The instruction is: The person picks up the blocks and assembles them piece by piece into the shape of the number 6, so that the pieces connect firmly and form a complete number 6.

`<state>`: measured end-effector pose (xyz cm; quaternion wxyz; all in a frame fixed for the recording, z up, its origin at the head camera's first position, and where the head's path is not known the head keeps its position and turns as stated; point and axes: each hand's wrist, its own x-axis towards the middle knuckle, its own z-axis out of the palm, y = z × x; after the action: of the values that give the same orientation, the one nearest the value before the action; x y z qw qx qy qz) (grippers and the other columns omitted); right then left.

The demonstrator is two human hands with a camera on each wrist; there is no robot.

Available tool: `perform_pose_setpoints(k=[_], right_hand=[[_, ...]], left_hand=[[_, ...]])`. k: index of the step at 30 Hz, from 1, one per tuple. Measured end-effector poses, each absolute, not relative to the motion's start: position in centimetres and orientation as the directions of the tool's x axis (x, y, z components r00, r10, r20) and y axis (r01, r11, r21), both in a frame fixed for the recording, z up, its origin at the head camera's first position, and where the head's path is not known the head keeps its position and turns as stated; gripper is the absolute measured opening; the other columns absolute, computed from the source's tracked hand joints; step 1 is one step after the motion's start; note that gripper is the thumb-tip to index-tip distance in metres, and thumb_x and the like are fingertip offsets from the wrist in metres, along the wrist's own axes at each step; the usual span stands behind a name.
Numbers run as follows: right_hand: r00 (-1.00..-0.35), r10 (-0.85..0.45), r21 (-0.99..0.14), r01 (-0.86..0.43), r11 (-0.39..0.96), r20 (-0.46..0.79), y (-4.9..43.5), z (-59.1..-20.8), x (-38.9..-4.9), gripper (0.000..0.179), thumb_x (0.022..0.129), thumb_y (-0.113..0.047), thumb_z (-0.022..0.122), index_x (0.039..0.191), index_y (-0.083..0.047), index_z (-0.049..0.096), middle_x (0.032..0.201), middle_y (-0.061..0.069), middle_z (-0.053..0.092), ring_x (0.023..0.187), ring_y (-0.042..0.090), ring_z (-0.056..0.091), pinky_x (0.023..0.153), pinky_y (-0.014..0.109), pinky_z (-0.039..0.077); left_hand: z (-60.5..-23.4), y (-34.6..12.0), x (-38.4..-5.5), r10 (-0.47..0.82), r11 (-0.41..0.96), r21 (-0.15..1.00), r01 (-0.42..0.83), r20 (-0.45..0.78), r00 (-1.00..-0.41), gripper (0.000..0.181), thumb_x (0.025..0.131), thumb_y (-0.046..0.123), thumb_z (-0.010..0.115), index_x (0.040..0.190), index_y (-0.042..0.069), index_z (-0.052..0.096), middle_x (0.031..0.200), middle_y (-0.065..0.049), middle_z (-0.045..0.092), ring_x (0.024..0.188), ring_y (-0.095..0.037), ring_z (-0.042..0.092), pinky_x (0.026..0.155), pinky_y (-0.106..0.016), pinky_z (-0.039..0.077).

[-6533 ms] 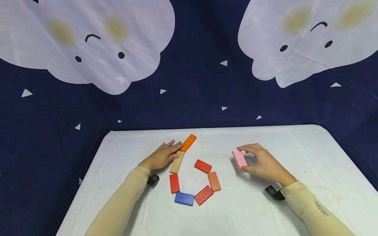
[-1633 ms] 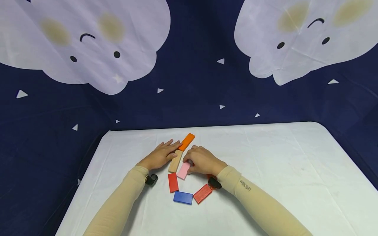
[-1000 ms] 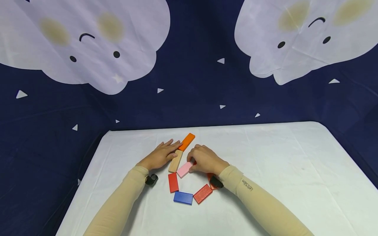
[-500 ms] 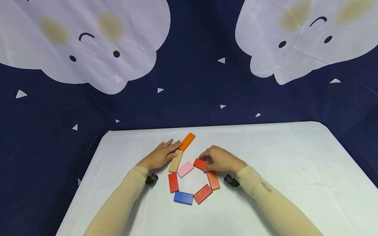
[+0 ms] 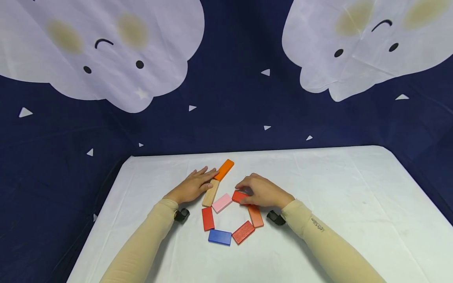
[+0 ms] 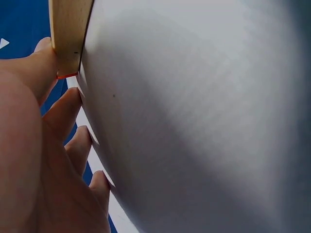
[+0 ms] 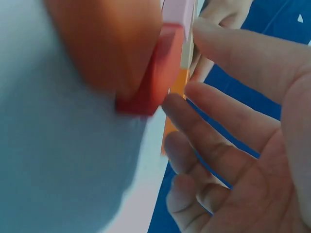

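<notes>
My left hand (image 5: pixel 191 187) lies palm down with spread fingers, forefinger at the end of the orange block (image 5: pixel 224 169) and thumb touching the plain wooden block (image 5: pixel 210 192). In the left wrist view the wooden block (image 6: pixel 71 34) is at the thumb. My right hand (image 5: pixel 265 191) hovers at the red block (image 5: pixel 240 197), thumb and fingers apart on either side and partly covering it. The right wrist view shows fingertips right at the red block (image 7: pixel 163 68), thumb above it. The pink block (image 5: pixel 222 203) lies flat between the wooden and red blocks.
A coral block (image 5: pixel 256 216), a dark red block (image 5: pixel 243 232), a blue block (image 5: pixel 220 237) and another red block (image 5: pixel 208 218) continue the ring. The white table (image 5: pixel 336 188) ends at a dark blue cloth (image 5: pixel 240 98) printed with clouds.
My right hand has brought the pink block from the right into the ring and let it go, then shifted right to the red block. The left hand stays in place.
</notes>
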<state>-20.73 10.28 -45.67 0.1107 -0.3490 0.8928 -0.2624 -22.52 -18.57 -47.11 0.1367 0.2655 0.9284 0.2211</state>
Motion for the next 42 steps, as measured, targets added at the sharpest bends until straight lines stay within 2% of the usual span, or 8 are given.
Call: perform_pose_setpoints(k=[5,12,18,28,34,42], right_hand=[[-0.685,-0.726,-0.511,-0.646,0.567,0.06,8.3,-45.8,-20.9,0.039,0.086,-0.026,0.081,0.12,-0.008,0.073,0.117,0.002,0.072,0.108,0.02,0.058,0.098,0.037,0.049],[-0.653,-0.756,-0.469,-0.679,0.565,0.035,6.6,-45.7,-20.8,0.026,0.087,-0.018,0.081,0.112,-0.013,0.078,0.109,-0.003,0.074,0.106,0.018,0.059,0.098,0.035,0.049],[-0.663,-0.748,-0.474,-0.664,0.578,0.017,6.6,-45.5,-20.9,0.026,0.088,-0.019,0.08,0.114,-0.014,0.077,0.111,-0.004,0.074,0.108,0.017,0.059,0.099,0.035,0.048],[-0.733,-0.68,-0.56,-0.554,0.617,-0.024,10.5,-46.0,-21.1,0.031,0.088,-0.02,0.079,0.117,-0.01,0.075,0.114,-0.001,0.072,0.106,0.018,0.058,0.098,0.039,0.049],[-0.723,-0.69,-0.591,-0.537,0.603,-0.047,11.2,-46.2,-21.0,0.032,0.09,-0.019,0.077,0.12,-0.008,0.074,0.114,0.0,0.071,0.105,0.018,0.06,0.097,0.042,0.049],[-0.731,-0.683,-0.601,-0.542,0.587,-0.007,11.9,-47.0,-21.0,0.033,0.092,-0.021,0.074,0.122,-0.008,0.072,0.115,-0.001,0.071,0.107,0.017,0.062,0.097,0.04,0.05]], left_hand=[[-47.2,-18.6,-22.6,0.558,0.762,0.473,0.442,-0.134,-0.819,0.055,0.108,0.035,0.046,0.158,0.017,0.034,0.163,-0.001,0.031,0.153,-0.029,0.017,0.123,-0.056,0.008],[-47.2,-18.6,-22.6,0.558,0.76,0.482,0.436,-0.138,-0.819,0.055,0.108,0.035,0.046,0.159,0.017,0.033,0.163,-0.001,0.03,0.153,-0.03,0.016,0.122,-0.057,0.008],[-47.3,-18.6,-22.8,0.548,0.769,0.473,0.429,-0.146,-0.823,0.055,0.108,0.036,0.045,0.159,0.019,0.033,0.163,0.0,0.03,0.153,-0.029,0.016,0.123,-0.057,0.007],[-47.1,-18.6,-22.7,0.538,0.777,0.471,0.417,-0.154,-0.829,0.056,0.108,0.038,0.045,0.159,0.019,0.032,0.163,0.0,0.03,0.154,-0.028,0.016,0.123,-0.055,0.006],[-47.1,-18.9,-22.8,0.539,0.776,0.471,0.419,-0.153,-0.828,0.056,0.108,0.036,0.045,0.159,0.018,0.032,0.163,-0.001,0.03,0.153,-0.029,0.016,0.123,-0.056,0.006],[-47.3,-18.9,-22.8,0.541,0.773,0.477,0.418,-0.153,-0.827,0.056,0.108,0.036,0.046,0.159,0.018,0.032,0.163,-0.001,0.03,0.153,-0.029,0.016,0.123,-0.056,0.006]])
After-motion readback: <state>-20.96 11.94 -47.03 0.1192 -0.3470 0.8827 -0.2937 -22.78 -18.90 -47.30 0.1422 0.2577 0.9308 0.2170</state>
